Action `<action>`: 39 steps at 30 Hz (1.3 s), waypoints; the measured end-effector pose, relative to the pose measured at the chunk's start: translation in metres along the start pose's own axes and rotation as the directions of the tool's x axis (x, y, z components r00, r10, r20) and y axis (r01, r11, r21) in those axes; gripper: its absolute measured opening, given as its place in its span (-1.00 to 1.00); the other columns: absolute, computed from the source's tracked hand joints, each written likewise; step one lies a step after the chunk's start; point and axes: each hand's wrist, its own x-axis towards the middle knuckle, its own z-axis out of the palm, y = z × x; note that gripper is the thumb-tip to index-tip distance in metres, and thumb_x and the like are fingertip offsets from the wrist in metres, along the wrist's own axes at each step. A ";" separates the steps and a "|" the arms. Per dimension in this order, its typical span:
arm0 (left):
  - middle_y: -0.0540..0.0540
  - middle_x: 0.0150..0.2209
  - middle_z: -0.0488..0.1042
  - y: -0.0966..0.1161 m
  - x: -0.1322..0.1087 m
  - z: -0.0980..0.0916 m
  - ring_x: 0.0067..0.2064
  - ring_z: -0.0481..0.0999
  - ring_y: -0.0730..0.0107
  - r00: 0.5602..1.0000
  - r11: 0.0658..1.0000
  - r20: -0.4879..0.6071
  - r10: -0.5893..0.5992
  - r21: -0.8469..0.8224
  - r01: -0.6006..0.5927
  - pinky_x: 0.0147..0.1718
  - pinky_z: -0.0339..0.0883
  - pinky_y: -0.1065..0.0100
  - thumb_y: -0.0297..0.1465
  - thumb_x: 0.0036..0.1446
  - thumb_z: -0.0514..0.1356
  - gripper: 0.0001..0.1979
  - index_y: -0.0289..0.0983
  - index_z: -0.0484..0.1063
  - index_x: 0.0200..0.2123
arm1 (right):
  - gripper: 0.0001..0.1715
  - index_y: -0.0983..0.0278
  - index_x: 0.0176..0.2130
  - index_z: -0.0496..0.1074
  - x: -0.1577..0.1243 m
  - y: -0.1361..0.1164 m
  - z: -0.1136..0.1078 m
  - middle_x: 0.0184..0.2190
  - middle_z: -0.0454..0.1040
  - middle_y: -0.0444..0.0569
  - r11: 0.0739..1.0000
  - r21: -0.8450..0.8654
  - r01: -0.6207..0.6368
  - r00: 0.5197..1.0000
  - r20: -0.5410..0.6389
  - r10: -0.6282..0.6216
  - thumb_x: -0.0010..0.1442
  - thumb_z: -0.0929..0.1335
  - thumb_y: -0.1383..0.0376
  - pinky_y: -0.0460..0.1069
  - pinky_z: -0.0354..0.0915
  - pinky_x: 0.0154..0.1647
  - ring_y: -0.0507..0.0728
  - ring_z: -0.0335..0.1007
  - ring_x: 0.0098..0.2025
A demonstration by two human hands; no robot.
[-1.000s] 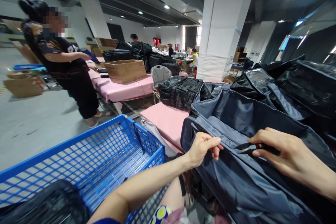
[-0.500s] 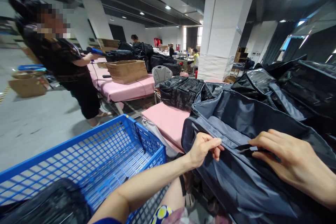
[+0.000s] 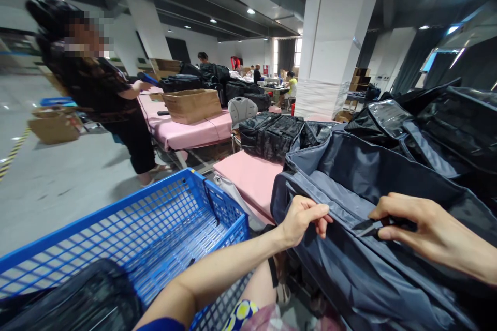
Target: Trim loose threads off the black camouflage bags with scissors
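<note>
A large bag (image 3: pixel 351 274) with dark blue-grey lining lies open in front of me on the right. My left hand (image 3: pixel 305 220) pinches the seam along its near rim, thumb against fingers. In my right hand (image 3: pixel 423 230) are small thread snips (image 3: pixel 368 227), their dark pointed blades aimed left at the same rim. A short stretch of seam separates the blade tips from my left fingers. My right palm hides most of the snips' handle.
A blue plastic crate (image 3: pixel 205 191) with a black bag (image 3: pixel 73 297) inside stands at left. Camouflage bags (image 3: pixel 277 134) lie on the pink-covered table (image 3: pixel 248 176). A carton (image 3: pixel 192 106) sits on another table. One person (image 3: pixel 104 83) stands at far left.
The snips have turned in my right hand and show more of their blades, and the fingers have shifted around them. My left hand keeps its pinch on the rim.
</note>
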 end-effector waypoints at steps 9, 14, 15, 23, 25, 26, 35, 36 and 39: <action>-0.05 -0.76 0.33 -0.001 0.003 -0.003 -0.72 0.30 0.48 1.000 1.000 0.025 0.018 -0.006 -0.018 -0.67 0.13 0.41 -0.12 -0.17 0.28 -0.59 -0.42 0.44 -0.65 | -0.71 0.20 -0.25 0.44 0.015 0.005 0.016 -0.32 0.47 -0.01 0.997 0.064 -0.052 0.996 -0.071 0.056 0.20 0.29 0.06 -0.02 0.31 -0.30 0.12 0.39 -0.31; -0.02 -0.74 0.33 0.007 0.007 -0.004 -0.72 0.30 0.50 0.997 0.999 0.070 -0.033 0.035 0.031 -0.67 0.12 0.45 -0.11 -0.15 0.26 -0.59 -0.41 0.44 -0.62 | -0.61 0.23 -0.35 0.46 0.013 -0.004 0.013 -0.41 0.48 -0.06 0.916 0.341 -0.212 0.971 -0.036 0.238 0.12 0.33 -0.03 -0.07 0.32 -0.38 0.11 0.40 -0.37; -0.01 -0.73 0.32 0.011 0.007 -0.004 -0.72 0.30 0.51 0.995 0.997 0.083 -0.053 0.055 0.049 -0.68 0.11 0.46 -0.09 -0.13 0.24 -0.58 -0.40 0.44 -0.61 | -0.60 0.24 -0.36 0.47 0.011 -0.005 0.012 -0.42 0.48 -0.06 0.891 0.380 -0.249 0.959 -0.030 0.281 0.09 0.34 -0.04 -0.08 0.32 -0.40 0.10 0.40 -0.39; -0.09 -0.45 0.48 0.063 -0.013 0.017 -0.40 0.40 0.42 0.889 0.433 0.258 0.377 0.799 -0.416 -0.34 0.21 0.38 -0.19 0.07 0.22 -0.72 -0.29 0.57 -0.35 | -0.57 0.25 -0.36 0.47 0.009 -0.005 0.010 -0.42 0.48 -0.05 0.868 0.410 -0.279 0.945 -0.043 0.324 0.04 0.35 -0.06 -0.07 0.33 -0.39 0.12 0.40 -0.38; -0.07 -0.34 0.49 0.072 -0.010 0.025 -0.29 0.42 0.37 0.843 0.267 0.401 0.360 0.821 -0.504 -0.22 0.19 0.35 -0.20 0.01 0.29 -0.73 -0.20 0.56 -0.23 | -0.55 0.25 -0.37 0.47 0.007 -0.008 0.009 -0.44 0.48 -0.06 0.877 0.383 -0.289 0.944 -0.040 0.328 0.03 0.35 -0.08 -0.06 0.31 -0.38 0.13 0.39 -0.38; -0.05 -0.32 0.49 0.075 -0.008 0.029 -0.27 0.42 0.37 0.845 0.248 0.438 0.306 0.820 -0.515 -0.21 0.18 0.35 -0.19 -0.01 0.31 -0.71 -0.17 0.56 -0.21 | -0.54 0.25 -0.36 0.47 0.006 -0.008 0.009 -0.43 0.48 -0.06 0.876 0.376 -0.301 0.940 -0.038 0.339 0.02 0.34 -0.09 -0.06 0.31 -0.36 0.13 0.39 -0.37; 0.03 -0.40 0.49 0.082 -0.004 0.033 -0.31 0.44 0.45 0.857 0.244 0.515 0.023 0.828 -0.504 -0.26 0.13 0.40 -0.19 0.03 0.28 -0.76 -0.26 0.50 -0.43 | -0.56 0.21 -0.24 0.44 -0.017 -0.008 0.020 -0.28 0.48 -0.07 0.886 0.318 -0.337 0.936 0.010 0.353 0.12 0.30 -0.07 -0.02 0.28 -0.21 0.16 0.39 -0.21; 0.02 -0.41 0.49 0.082 -0.004 0.032 -0.32 0.43 0.46 0.836 0.247 0.548 -0.001 0.811 -0.531 -0.27 0.13 0.41 -0.20 0.04 0.27 -0.76 -0.27 0.50 -0.43 | -0.57 0.20 -0.24 0.44 -0.018 -0.008 0.021 -0.28 0.48 -0.07 0.894 0.306 -0.326 0.940 0.006 0.341 0.13 0.29 -0.07 -0.02 0.29 -0.21 0.16 0.40 -0.21; 0.01 -0.39 0.48 0.081 0.000 0.031 -0.29 0.43 0.47 0.766 0.229 0.642 -0.044 0.753 -0.617 -0.25 0.12 0.41 -0.26 0.09 0.25 -0.80 -0.29 0.49 -0.41 | -0.57 0.19 -0.22 0.44 -0.021 -0.005 0.023 -0.25 0.49 -0.05 0.929 0.246 -0.278 0.954 -0.039 0.296 0.14 0.28 -0.06 -0.02 0.31 -0.22 0.15 0.41 -0.22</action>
